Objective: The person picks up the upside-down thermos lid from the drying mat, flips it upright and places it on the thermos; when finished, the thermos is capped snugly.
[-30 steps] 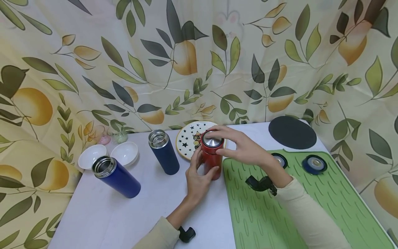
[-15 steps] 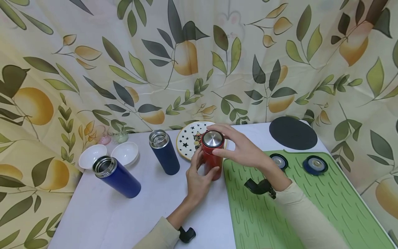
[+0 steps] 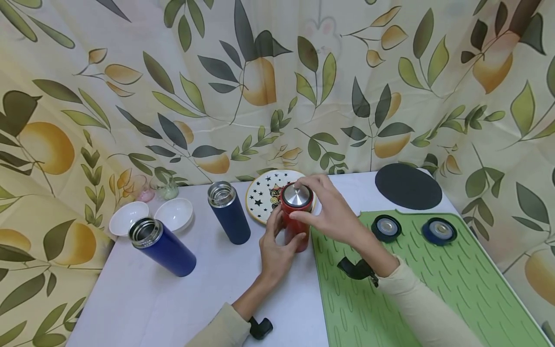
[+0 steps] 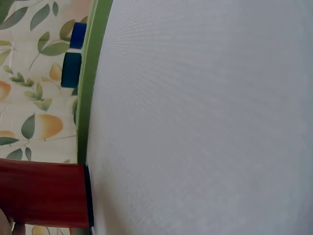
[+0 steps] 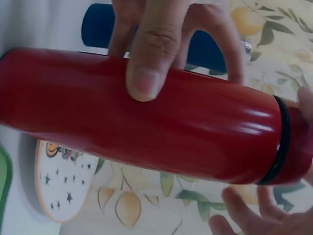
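A red thermos (image 3: 299, 229) stands upright on the white table, with its steel-topped lid (image 3: 297, 195) on. My left hand (image 3: 276, 255) grips the body from the left; in the right wrist view its thumb (image 5: 146, 81) presses along the red side. At the top, my right hand (image 3: 334, 207) holds the lid between thumb and bent fingers; its lower fingers (image 5: 239, 208) hang off the thermos in the right wrist view. To the left are a dark blue thermos (image 3: 230, 217) and a bright blue one (image 3: 169, 250), both uncapped. The left wrist view shows the red base (image 4: 44, 196).
A green mat (image 3: 390, 299) covers the right side, bearing two removed lids, one black (image 3: 386, 227) and one blue (image 3: 439, 231). Behind lie a black round mat (image 3: 407, 185) and a star-patterned plate (image 3: 257, 193). Two white bowls (image 3: 175, 214) sit at the back left.
My right wrist has shifted left and toward me, and its fingers have bent more at the lid's far rim. The left hand and the red thermos stay in place.
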`<state>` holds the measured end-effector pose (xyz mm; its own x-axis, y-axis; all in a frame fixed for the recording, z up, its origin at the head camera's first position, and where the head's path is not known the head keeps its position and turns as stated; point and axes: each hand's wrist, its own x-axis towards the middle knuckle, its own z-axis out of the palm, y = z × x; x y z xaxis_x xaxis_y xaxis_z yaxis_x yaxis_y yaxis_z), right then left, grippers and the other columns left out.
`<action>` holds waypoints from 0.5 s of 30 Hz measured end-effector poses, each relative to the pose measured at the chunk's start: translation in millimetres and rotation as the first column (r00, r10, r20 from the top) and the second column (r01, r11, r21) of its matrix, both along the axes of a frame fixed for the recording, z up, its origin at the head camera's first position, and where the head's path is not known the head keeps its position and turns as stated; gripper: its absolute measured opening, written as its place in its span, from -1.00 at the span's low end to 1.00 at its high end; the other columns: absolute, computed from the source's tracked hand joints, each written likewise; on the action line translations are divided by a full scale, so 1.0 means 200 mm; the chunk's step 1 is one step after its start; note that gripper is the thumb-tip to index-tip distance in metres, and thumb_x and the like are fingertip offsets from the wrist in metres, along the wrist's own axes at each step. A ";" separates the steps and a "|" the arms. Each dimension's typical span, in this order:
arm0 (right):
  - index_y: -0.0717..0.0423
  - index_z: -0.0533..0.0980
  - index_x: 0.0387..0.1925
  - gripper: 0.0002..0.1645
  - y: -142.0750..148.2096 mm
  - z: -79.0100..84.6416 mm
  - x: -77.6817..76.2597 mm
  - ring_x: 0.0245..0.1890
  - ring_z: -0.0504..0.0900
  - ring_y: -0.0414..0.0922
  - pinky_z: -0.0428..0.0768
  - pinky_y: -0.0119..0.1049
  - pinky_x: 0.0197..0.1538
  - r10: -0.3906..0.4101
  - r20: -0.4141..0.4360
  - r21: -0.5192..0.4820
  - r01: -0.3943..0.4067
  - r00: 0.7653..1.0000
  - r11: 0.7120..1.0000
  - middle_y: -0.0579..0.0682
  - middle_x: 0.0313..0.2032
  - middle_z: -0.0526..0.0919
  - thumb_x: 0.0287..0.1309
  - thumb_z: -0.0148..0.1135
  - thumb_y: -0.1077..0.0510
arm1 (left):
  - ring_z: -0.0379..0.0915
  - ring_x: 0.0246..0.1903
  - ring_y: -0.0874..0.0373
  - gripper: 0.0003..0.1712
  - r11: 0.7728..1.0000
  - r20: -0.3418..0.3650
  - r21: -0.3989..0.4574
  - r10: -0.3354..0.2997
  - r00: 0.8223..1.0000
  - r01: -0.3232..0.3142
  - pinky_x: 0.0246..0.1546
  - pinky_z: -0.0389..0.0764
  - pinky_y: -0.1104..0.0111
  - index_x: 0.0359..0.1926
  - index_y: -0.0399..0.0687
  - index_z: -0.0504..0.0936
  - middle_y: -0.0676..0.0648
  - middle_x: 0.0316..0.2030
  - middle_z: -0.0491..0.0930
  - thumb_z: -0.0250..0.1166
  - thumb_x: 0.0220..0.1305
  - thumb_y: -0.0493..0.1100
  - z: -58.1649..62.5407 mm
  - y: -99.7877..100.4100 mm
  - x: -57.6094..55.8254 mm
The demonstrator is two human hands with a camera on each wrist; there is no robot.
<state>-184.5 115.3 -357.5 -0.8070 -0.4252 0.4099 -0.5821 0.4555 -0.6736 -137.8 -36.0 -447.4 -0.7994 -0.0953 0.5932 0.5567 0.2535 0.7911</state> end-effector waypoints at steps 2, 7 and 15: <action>-0.24 0.26 0.24 -0.22 0.01 0.02 -0.01 0.10 0.35 -0.14 0.40 -0.05 0.11 0.055 0.064 -0.011 -0.054 0.996 0.998 -0.13 0.18 0.26 -0.04 0.36 -0.12 | 0.49 -0.03 0.02 -0.09 1.000 -0.003 0.000 -0.001 1.000 0.001 -0.05 0.51 0.08 0.30 -0.09 0.21 -0.11 0.07 0.50 0.45 -0.09 -0.35 0.00 0.00 0.00; -0.26 0.20 0.30 -0.26 0.08 0.06 -0.06 0.25 0.21 -0.18 0.29 0.00 0.20 0.296 0.190 -0.055 -0.291 0.936 0.955 -0.23 0.27 0.23 0.12 0.25 0.09 | 0.48 -0.02 0.00 -0.08 1.000 -0.007 0.013 -0.016 1.000 0.016 -0.04 0.50 0.07 0.31 -0.10 0.20 -0.13 0.06 0.50 0.44 -0.09 -0.38 0.00 0.00 0.00; -0.18 0.40 0.14 -0.39 0.04 0.03 -0.05 0.18 0.28 -0.16 0.36 -0.03 0.15 0.200 0.108 0.025 -0.204 0.974 0.979 -0.18 0.11 0.37 0.02 0.35 0.15 | 0.48 -0.02 -0.02 -0.09 1.000 0.006 0.018 -0.023 1.000 0.023 -0.03 0.50 0.06 0.30 -0.09 0.21 -0.14 0.05 0.50 0.43 -0.09 -0.39 0.01 0.00 0.00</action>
<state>-195.1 123.5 -350.9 -0.7403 -0.5969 0.3092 -0.5919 0.3607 -0.7208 -136.9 -36.2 -444.9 -0.8054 -0.0875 0.5862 0.5568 0.2270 0.7990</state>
